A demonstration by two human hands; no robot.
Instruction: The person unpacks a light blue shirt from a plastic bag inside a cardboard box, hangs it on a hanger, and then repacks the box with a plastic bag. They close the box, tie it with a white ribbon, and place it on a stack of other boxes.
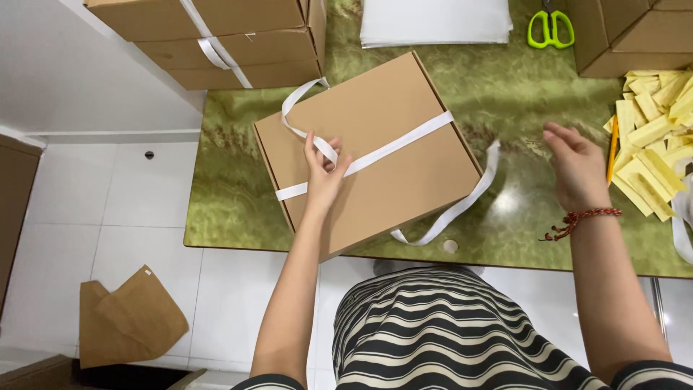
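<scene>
L hand (323, 170) pins ribbon (375, 153) on box (390, 115) — R hand (574, 162) free.

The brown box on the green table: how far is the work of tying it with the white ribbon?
Done: the white ribbon already crosses the lid of the brown box. In hand: the left hand pinches the ribbon on the lid, while the right hand hovers open above the table. Left: no knot shows, and a loose ribbon end trails off the box. Tied boxes are stacked behind.
</scene>
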